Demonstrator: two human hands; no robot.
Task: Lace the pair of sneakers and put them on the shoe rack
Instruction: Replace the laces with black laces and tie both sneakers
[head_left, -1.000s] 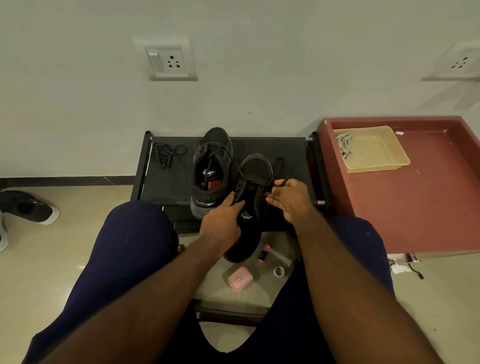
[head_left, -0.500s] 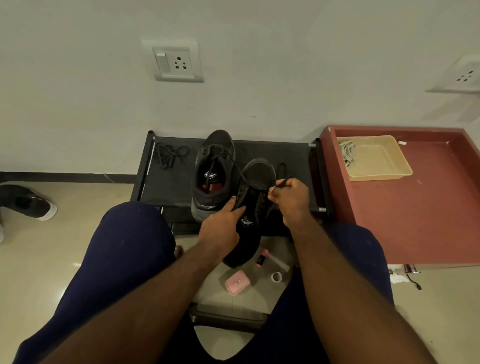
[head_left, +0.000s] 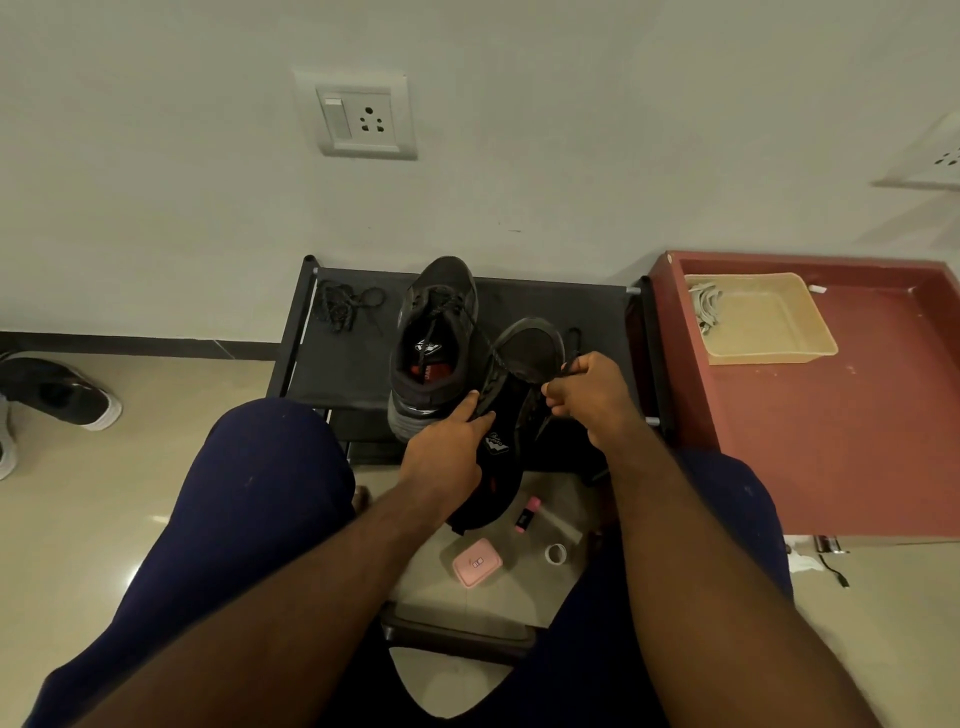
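While the two forearms reach forward between the knees, very little has moved in the last second, and this small change is what matters. Nearest, on the floor under the arms, lie a pink case (head_left: 477, 562), a pink tube (head_left: 525, 514) and a white ring (head_left: 556, 553), all placed as before. Above them the left hand (head_left: 447, 449) grips the held sneaker (head_left: 511, 410) from its left side, the thumb lying along the eyelet edge, as it did one second ago. The right hand (head_left: 587, 397) pinches the end of the lace (head_left: 497, 359) between thumb and curled fingers. Compared with the earlier pictures, it has drawn the end a little closer to the eyelets (the loose loop beside the toe looks smaller, though it is dark there and I am not sure). I judge that one crossing is being pulled tight and the next eyelet must now be found, so this shoe is far from finished. Its toe rests on the shoe rack (head_left: 353, 374), and its heel hangs off the front edge toward the person. Just beside it on the rack stands the second sneaker (head_left: 434, 343), which seems already laced. Farther left lies a spare lace (head_left: 343, 306), and behind all this a socket (head_left: 363, 117) sits on the wall.
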